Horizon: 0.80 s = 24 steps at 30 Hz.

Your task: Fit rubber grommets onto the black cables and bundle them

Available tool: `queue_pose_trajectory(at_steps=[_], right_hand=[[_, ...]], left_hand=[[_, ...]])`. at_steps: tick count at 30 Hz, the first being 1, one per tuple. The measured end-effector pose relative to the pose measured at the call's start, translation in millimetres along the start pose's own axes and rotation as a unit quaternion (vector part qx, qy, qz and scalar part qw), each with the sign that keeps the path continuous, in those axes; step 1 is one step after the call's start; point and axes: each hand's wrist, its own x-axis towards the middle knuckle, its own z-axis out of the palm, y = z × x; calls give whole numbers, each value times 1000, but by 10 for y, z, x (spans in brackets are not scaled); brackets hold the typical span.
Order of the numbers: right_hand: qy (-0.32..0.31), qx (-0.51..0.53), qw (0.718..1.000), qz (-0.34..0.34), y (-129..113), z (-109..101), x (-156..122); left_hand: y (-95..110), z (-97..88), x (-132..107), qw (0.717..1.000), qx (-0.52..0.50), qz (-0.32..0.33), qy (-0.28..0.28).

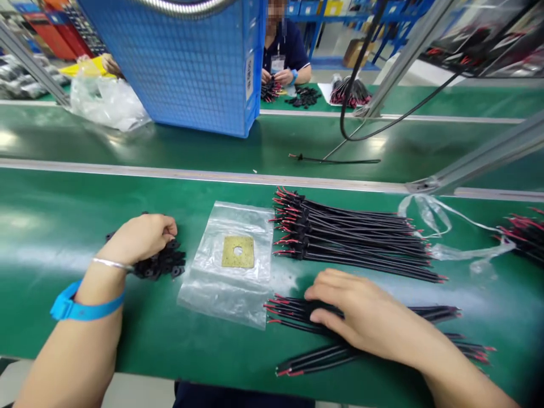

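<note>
My left hand (142, 241), wearing a blue wrist strap (87, 306) and a metal bangle, reaches into a pile of small black plastic parts (157, 265). Its fingers are curled together, and whatever lies between them is hidden. My right hand (346, 303) rests over a loose bunch of black cables (289, 307) with red and black wire ends. Thumb and fingers are apart there, with the cables beneath. More cables (317, 360) lie crosswise nearer to me. Behind the right hand is a neat row of cables (361, 232) with black pieces near their left ends.
Between my hands lies a clear plastic bag (229, 289) with a yellowish square plate (232, 249) on or in it. A blue crate (199, 68) stands beyond the metal rail. A black cable hangs at upper right. Across the bench a co-worker (284, 54) handles similar cables.
</note>
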Motion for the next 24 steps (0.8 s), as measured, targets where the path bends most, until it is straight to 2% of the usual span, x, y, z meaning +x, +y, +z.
queue_pose_trajectory(at_steps=[3, 6, 9, 14, 20, 24], right_hand=[[-38, -12, 999, 17, -39, 94, 55], [-25, -33, 999, 29, 13, 151, 109], [-13, -37, 999, 34, 67, 146, 121], [-10, -20, 999, 32, 92, 130, 123], [0, -8, 1000, 29, 87, 129, 141], [16, 16, 999, 34, 51, 122, 147]], left_hand=[[34, -21, -29, 1000, -14, -7, 10], [28, -34, -66, 999, -49, 9, 18], [26, -35, -85, 996, -74, 42, -8], [60, -6, -90, 997, -57, 56, -18], [88, -33, -137, 992, -59, 93, 55], [242, -82, -191, 983, -130, 80, 100]])
